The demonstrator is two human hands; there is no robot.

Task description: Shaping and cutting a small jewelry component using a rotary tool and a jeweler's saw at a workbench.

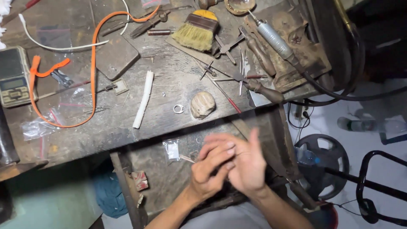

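We are looking down at our left hand (207, 171) and right hand (246, 165), pressed together palm to fingers over the shallow wooden tray (157, 169) below the front edge of the worn dark wooden workbench (169, 85); the fingers are lying loosely extended, blurred, and we cannot tell whether anything small is being pinched between them. Nearest item: a small silver-coloured metal ring (178, 109), lying flat and apart from both hands near the bench's front edge, just beside a rounded pale lump of stone-like material (202, 104). It is looking plain, thin and unmounted; we are judging the work on it as unfinished, with no tool in hand. Also listed: a white cylindrical stick (143, 99) toward the bench's middle, a yellow-bristled flat brush (197, 30) at the back edge, a small clear plastic bag (172, 149) in the tray.
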